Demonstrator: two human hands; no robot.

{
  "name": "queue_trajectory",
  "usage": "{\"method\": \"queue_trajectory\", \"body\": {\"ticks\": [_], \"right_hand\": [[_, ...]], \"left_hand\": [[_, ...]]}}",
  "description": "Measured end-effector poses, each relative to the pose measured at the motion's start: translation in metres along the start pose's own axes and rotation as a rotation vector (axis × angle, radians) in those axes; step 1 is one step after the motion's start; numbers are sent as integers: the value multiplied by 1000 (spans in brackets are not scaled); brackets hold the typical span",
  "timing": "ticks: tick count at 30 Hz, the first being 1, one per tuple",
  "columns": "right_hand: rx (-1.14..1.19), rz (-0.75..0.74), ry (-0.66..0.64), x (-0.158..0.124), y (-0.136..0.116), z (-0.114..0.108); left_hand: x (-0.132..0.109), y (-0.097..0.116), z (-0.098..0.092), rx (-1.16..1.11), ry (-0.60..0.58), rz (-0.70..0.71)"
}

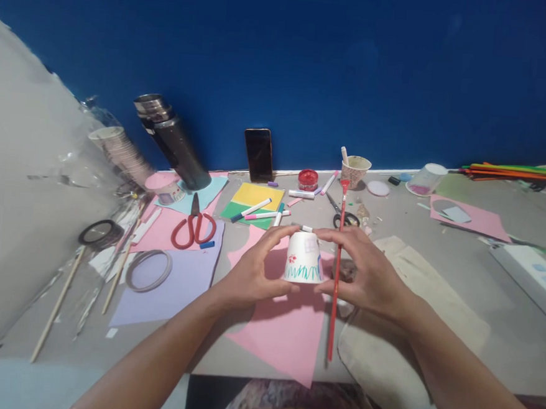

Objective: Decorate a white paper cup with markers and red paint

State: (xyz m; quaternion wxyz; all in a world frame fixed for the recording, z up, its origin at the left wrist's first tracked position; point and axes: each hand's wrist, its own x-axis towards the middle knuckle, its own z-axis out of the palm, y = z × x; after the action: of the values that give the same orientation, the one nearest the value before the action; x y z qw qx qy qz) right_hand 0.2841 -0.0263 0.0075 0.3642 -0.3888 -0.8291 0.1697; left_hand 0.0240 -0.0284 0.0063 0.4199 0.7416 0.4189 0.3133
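A white paper cup (303, 259), upside down with its wide rim lowest, is held level between my two hands. Green zigzag strokes run round its lower part, with a small red flower above them. My left hand (259, 263) grips the cup from the left, fingertips on top and thumb at the rim. From the other side, my right hand (362, 264) holds it the same way. A red paintbrush (333, 321) stands nearly upright at my right hand's fingers, red bristles upward; how it is held is partly hidden. Pink paper (287, 336) lies below the cup.
Behind are markers (267, 215), a red paint pot (308, 180), black scissors (347, 218) and a leaning phone (259, 155). Red-handled scissors (194, 227), tape (149, 270), a dark flask (178, 148) and stacked cups (122, 156) stand left. A cloth (425, 302) and power strip (539, 279) lie right.
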Motion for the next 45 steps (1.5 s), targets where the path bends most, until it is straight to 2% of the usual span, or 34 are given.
{"method": "queue_trajectory", "body": {"ticks": [4, 7, 10, 13, 17, 23, 29, 33, 39, 45], "right_hand": [[61, 45, 93, -2, -2, -5], [206, 133, 302, -6, -3, -7], [409, 125, 523, -6, -3, -6], [514, 162, 633, -6, -3, -5], [510, 272, 605, -11, -8, -7], [346, 162, 483, -17, -9, -9], [375, 129, 349, -21, -2, -6], [375, 105, 365, -22, 1, -4], [310, 128, 316, -19, -4, -4], [335, 162, 376, -20, -5, -3]], "left_hand": [[3, 3, 3, 93, 80, -10], [5, 2, 6, 149, 172, -8], [6, 0, 7, 168, 201, -27], [6, -2, 7, 180, 216, -45], [6, -3, 6, 194, 219, -45], [6, -1, 5, 170, 238, -27], [6, -2, 4, 156, 240, -20], [7, -4, 4, 168, 245, -3], [7, -4, 5, 179, 238, -3], [6, -2, 5, 192, 228, 7]]}}
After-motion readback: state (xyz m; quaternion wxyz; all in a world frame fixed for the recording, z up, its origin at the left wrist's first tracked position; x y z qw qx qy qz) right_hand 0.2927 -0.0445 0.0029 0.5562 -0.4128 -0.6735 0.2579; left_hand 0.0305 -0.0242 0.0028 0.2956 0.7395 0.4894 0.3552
